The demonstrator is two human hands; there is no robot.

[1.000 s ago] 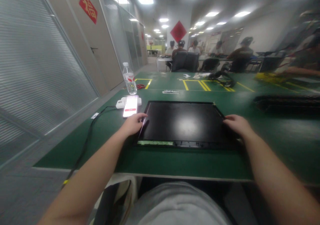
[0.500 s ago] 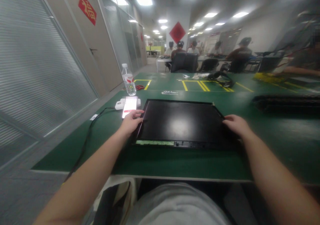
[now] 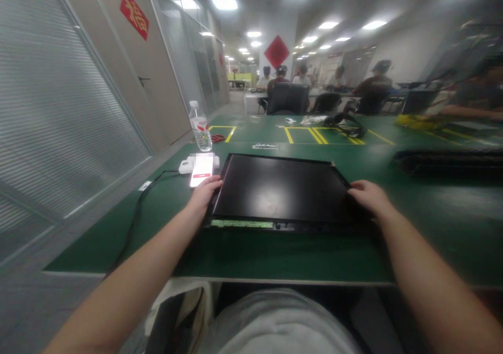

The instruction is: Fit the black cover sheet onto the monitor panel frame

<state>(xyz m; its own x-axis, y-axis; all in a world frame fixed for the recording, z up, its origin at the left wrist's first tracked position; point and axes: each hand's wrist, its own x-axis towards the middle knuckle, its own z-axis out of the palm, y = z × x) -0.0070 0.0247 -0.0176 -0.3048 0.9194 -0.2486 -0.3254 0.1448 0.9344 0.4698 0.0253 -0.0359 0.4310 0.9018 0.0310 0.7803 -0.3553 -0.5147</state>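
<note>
A black display panel (image 3: 281, 189) lies face up before me, with a strip of green circuit board (image 3: 241, 223) showing along its near edge. My left hand (image 3: 205, 192) grips the panel's left side, fingers closed on the frame. At the opposite side my right hand (image 3: 368, 196) holds the right edge, its thumb on top and the other fingers mostly hidden beneath. A phone (image 3: 201, 173) with a lit screen sits just beyond my left hand, on or against a white power strip (image 3: 185, 165).
On the green table (image 3: 98, 239) stand a water bottle (image 3: 201, 129) and red-handled scissors (image 3: 218, 138). A black cable (image 3: 137, 212) runs off the left edge. Farther back lie a dark headset-like item (image 3: 348, 123) and a long black part (image 3: 451, 163). Several people sit beyond.
The view has shifted slightly. My left hand has moved a little down along the panel's left side, and the panel's left end looks slightly turned. Both hands keep their hold.
</note>
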